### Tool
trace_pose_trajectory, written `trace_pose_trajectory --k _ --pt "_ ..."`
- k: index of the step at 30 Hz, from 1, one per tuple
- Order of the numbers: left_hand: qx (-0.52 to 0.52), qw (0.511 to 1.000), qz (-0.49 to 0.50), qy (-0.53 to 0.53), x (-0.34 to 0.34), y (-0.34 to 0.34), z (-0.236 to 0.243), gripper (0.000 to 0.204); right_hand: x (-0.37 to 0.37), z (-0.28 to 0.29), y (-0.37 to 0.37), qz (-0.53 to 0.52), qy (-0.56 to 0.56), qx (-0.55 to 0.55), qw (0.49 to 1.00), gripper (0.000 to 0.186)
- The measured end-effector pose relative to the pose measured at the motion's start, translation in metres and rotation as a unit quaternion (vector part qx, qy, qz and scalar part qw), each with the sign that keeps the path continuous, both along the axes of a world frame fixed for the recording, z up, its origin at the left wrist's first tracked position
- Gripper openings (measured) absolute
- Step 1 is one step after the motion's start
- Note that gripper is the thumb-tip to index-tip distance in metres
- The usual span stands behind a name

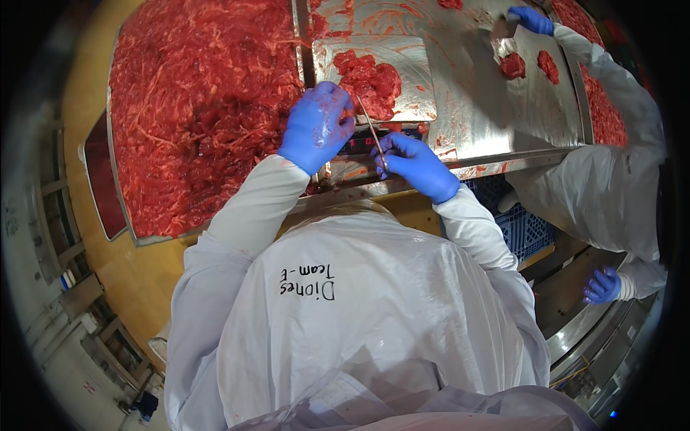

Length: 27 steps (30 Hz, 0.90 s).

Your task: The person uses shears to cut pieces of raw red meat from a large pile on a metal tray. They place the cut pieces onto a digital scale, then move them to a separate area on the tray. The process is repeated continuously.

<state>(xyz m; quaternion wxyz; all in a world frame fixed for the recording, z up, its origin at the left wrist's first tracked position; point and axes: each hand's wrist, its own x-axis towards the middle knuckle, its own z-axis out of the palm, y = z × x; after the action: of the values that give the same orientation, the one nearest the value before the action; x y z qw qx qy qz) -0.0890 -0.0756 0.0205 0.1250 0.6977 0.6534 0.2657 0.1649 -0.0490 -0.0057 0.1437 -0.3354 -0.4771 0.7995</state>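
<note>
1. Currently, the right hand [417,165] is gripping a slim metal tool [371,130] at centre frame, its fingers wrapping around the lower end.
2. Just left of that tool, the left hand [316,128] is bending its fingers inward; I cannot tell whether they are holding anything.
3. The meat portion [372,82] is lying on a metal plate [415,54], upper centre.
4. A large meat heap [205,108] is filling the upper left.
5. A co-worker's gloved hand [533,19] is showing upper right, over the surface [471,104].
</note>
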Motion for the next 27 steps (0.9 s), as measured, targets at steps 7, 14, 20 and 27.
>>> trace_pose_trajectory --k 7,14,20,27 --pt "-0.088 0.989 0.019 -0.115 -0.011 0.002 -0.003 0.01 0.035 -0.002 -0.006 0.054 0.025 -0.076 0.995 0.04" --pt "-0.141 0.971 -0.085 -0.171 0.0 -0.015 -0.012 0.01 -0.021 -0.022 0.014 -0.001 0.067 -0.13 0.989 0.032" --pt "-0.227 0.893 -0.003 -0.389 -0.038 -0.024 -0.019 0.013 -0.012 0.0 -0.002 0.025 0.05 -0.215 0.975 0.028" --pt "-0.193 0.948 -0.098 -0.233 -0.038 -0.045 -0.004 0.004 -0.049 0.008 0.016 -0.104 0.046 -0.163 0.98 0.013"
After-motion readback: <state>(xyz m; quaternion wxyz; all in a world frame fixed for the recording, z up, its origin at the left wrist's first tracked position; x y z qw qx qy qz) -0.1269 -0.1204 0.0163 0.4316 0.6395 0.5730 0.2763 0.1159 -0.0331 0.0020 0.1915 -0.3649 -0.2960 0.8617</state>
